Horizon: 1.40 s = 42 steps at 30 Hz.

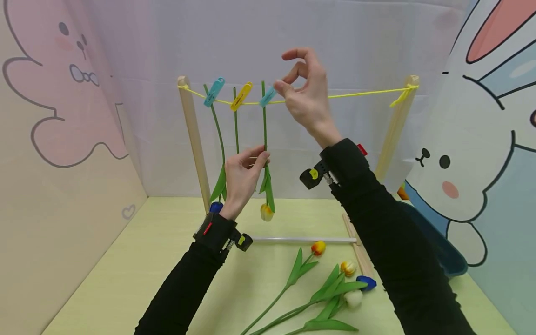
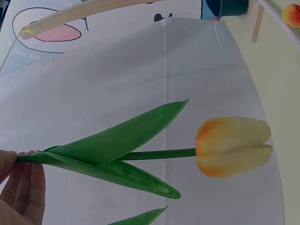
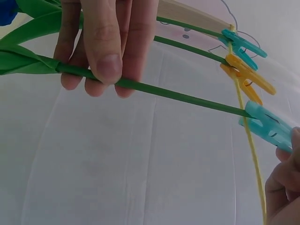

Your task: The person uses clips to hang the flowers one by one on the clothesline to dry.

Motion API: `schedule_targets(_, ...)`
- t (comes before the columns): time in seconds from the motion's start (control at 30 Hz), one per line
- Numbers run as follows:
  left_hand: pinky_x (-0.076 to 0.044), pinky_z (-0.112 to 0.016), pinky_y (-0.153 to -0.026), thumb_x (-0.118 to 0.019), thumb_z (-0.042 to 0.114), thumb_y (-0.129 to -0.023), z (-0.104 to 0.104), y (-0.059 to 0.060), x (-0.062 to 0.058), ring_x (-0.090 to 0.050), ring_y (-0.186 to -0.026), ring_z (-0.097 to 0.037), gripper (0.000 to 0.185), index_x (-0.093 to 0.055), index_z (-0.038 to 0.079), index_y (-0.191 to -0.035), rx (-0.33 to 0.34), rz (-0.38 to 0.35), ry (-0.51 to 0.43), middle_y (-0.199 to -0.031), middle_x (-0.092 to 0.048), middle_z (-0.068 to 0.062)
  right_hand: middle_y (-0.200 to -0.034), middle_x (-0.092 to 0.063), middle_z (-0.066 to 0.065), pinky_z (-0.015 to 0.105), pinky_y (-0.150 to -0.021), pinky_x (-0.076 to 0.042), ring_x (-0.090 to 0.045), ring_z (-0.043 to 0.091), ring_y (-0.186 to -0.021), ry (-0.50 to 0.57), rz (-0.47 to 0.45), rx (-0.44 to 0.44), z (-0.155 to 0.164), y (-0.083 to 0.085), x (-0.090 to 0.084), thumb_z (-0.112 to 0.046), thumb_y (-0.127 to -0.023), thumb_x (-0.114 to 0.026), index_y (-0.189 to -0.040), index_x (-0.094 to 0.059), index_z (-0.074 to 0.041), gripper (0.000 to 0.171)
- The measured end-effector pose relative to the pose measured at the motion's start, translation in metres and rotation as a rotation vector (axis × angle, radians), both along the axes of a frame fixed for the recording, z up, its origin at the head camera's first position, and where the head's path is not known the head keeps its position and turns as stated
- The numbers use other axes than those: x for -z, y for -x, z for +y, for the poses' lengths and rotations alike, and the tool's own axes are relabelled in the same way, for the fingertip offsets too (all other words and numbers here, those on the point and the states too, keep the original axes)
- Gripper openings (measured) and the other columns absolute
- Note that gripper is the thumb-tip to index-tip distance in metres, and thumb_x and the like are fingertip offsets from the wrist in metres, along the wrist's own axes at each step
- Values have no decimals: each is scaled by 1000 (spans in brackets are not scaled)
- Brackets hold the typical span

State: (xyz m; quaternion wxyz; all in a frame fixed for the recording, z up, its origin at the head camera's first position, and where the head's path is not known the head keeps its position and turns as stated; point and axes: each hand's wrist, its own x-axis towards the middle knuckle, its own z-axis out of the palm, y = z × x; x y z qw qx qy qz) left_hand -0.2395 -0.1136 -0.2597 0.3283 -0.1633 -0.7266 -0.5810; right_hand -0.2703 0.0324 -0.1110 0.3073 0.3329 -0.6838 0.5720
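Observation:
My left hand pinches the green stem of an upside-down cream-and-orange tulip between thumb and fingers. Its petals and two leaves fill the middle of the left wrist view. Higher up, my right hand pinches the handle end of a light blue clothespin. In the right wrist view this clothespin's jaws are at the stem and the yellow cord. Left of it, a yellow clothespin and another blue clothespin hold two more stems on the cord. A dark blue tulip hangs there, partly behind my left wrist.
The cord runs between two wooden posts. Several tulips lie on the pale yellow table, below a white rod. A dark teal container stands at the right, partly behind my right sleeve. Cartoon-printed panels flank both sides.

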Motion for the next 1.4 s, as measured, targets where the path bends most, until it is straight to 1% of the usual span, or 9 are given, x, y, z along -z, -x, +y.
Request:
schedule_targets(0.3,-59,-22,-85,-68,9,-96,1,1,0,-73,-91,-36,27,-71,-4,-119,3,-15,2,-107,-74,-24,-65,-51,-4,20,-109,-34,-55,17,-113,-68,-60,26,2,-3,1,2,-91,-69,-125,-52,-3,38)
schedule_targets(0.4,-59,-23,-84,-67,9,-96,1,1,-1,-73,-91,-36,26,-71,-4,-119,-3,-14,7,-107,-74,-24,-70,-55,-2,22,-84,-45,-59,14,-83,-82,-128,19,4,-5,0,-3,-93,-68,-128,-50,-7,40)
schedule_targets(0.5,-61,-28,-85,-68,9,-96,0,1,-1,-73,-90,-37,26,-71,-4,-119,-10,-8,6,-107,-74,-24,-82,-61,3,24,-56,-42,-48,14,-51,-100,-193,-4,6,-7,-1,-7,-94,-68,-133,-47,-10,45)
schedule_targets(0.6,-61,-34,-88,-69,10,-96,0,1,1,-73,-92,-36,28,-71,-4,-120,-22,0,6,-108,-74,-24,-102,-67,11,24,-44,-39,-49,15,-40,-138,-223,-17,9,-9,-2,-12,-95,-68,-140,-41,-13,52)
schedule_targets(0.77,-58,-36,-97,-67,12,-97,4,-4,6,-70,-105,-34,34,-65,-2,-128,-45,42,-4,-119,-69,-22,-125,-66,18,20,-44,-43,-60,13,-43,-174,-161,1,18,-15,5,-15,-96,-68,-144,-40,-11,56)
schedule_targets(0.97,-56,-31,-88,-69,5,-94,17,-18,28,-62,-96,-31,31,-62,-5,-122,-158,233,81,-110,-62,-24,-109,-67,24,17,-48,-49,-52,4,-41,-104,37,19,41,-29,41,-2,-95,-67,-131,-52,6,40)
schedule_targets(1.07,-53,-28,-77,-69,4,-93,20,-28,49,-61,-83,-25,23,-65,-4,-114,-108,255,176,-93,-64,-19,-102,-67,23,17,-47,-47,-51,3,-43,-132,47,26,59,-37,71,1,-95,-66,-124,-57,8,31)
schedule_targets(1.17,-53,-24,-70,-67,5,-95,15,-40,72,-61,-75,-17,17,-68,-1,-111,57,122,287,-85,-67,-11,-97,-68,21,18,-46,-43,-53,2,-46,-213,-27,39,78,-44,104,1,-96,-65,-117,-63,7,22)
schedule_targets(1.4,-50,-20,-70,-62,21,-101,-8,-58,122,-57,-75,-4,21,-70,8,-115,397,-414,607,-92,-70,-3,-92,-70,20,25,-47,-43,-60,9,-55,-331,-238,36,128,-46,192,-15,-101,-61,-114,-67,-2,20)
